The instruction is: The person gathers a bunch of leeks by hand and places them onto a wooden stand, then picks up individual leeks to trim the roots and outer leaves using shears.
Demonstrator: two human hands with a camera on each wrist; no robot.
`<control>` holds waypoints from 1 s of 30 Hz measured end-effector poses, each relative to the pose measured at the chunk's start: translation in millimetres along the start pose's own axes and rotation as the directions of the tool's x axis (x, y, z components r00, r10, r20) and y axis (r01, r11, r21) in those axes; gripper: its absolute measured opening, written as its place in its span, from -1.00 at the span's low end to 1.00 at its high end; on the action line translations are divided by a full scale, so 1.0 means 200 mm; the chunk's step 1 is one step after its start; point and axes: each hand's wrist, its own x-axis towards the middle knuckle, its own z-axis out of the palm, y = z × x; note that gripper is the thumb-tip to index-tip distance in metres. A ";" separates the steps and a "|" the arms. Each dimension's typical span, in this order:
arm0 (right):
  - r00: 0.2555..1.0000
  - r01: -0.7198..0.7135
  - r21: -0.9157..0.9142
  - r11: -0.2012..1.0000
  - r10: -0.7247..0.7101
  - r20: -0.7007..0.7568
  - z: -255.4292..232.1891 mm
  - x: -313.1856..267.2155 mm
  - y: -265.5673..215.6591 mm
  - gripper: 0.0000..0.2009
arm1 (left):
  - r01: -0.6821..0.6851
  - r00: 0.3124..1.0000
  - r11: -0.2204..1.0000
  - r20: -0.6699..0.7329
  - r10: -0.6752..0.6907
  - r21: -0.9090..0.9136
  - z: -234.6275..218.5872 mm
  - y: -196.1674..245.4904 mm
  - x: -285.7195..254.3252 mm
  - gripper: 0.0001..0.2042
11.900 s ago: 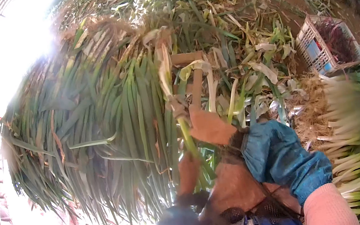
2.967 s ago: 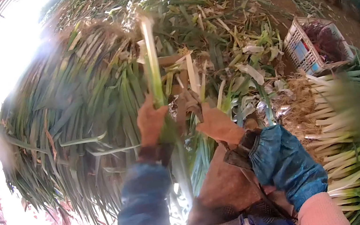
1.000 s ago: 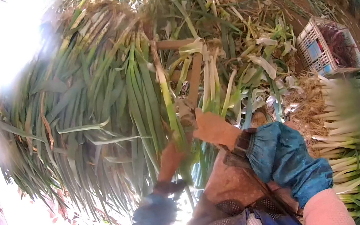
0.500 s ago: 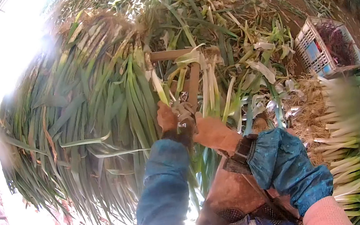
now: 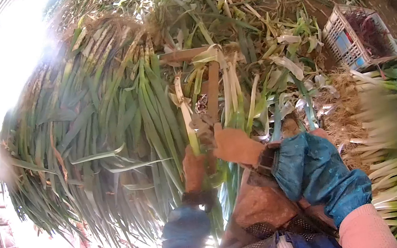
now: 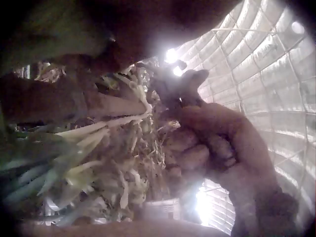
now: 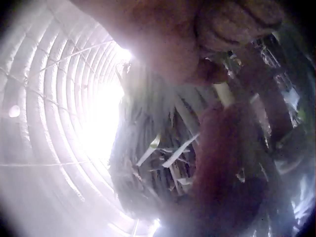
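In the head view my left hand (image 5: 194, 169) grips a leek (image 5: 189, 128) by its green part. The pale shaft and root end point away from me, with a dry brown strip of skin at the tip. My right hand (image 5: 236, 145), just to the right, holds a grey gun-shaped tool (image 5: 202, 121) close beside the shaft. In the left wrist view the fingers (image 6: 192, 157) of the right hand curl round this dark tool (image 6: 192, 81). The right wrist view shows the left hand (image 7: 219, 153) below a short pale length of the leek (image 7: 224, 95).
A large heap of untrimmed leeks (image 5: 99, 125) lies at left. Ahead stand a wooden frame (image 5: 213, 90) and several leaning stalks (image 5: 232, 92), amid leaf scraps (image 5: 275, 16). At right are a white crate (image 5: 352, 38) and a row of pale, rooted leeks (image 5: 375, 147).
Over the last half second my left hand has drawn back toward my body, and more of the leek's shaft shows. Three seconds ago it held a clean white leek upright, further left. The right hand stays nearly in place.
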 end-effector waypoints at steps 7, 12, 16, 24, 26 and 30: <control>0.997 0.026 0.048 0.999 -0.022 -0.078 0.03 0.07 0.00 -0.54 | 0.312 0.945 0.935 0.161 -0.286 -0.171 0.05 -0.03 -0.02 -0.52; 0.973 0.096 -0.056 0.994 -0.106 -0.205 -0.06 0.18 -0.02 -0.63 | 0.102 0.995 0.994 0.016 -0.101 -0.050 0.00 0.11 -0.10 -0.58; 0.979 -0.010 0.080 0.997 0.026 -0.204 -0.03 0.24 0.03 -0.66 | 0.155 0.986 0.971 0.086 -0.141 -0.180 -0.06 0.19 -0.12 -0.64; 0.987 -0.074 0.101 0.992 0.087 -0.135 -0.14 0.07 0.00 -0.63 | 0.113 0.993 0.963 0.061 -0.101 -0.243 -0.11 0.32 0.02 -0.67; 0.980 -0.038 0.045 0.998 0.046 -0.192 -0.17 0.05 -0.01 -0.62 | -0.115 0.990 0.987 -0.100 0.103 -0.117 -0.03 0.33 0.08 -0.71; 0.973 0.091 -0.023 0.996 -0.094 -0.210 -0.22 0.00 -0.02 -0.64 | -0.104 0.992 0.956 -0.097 0.080 -0.276 0.23 0.08 0.37 -0.73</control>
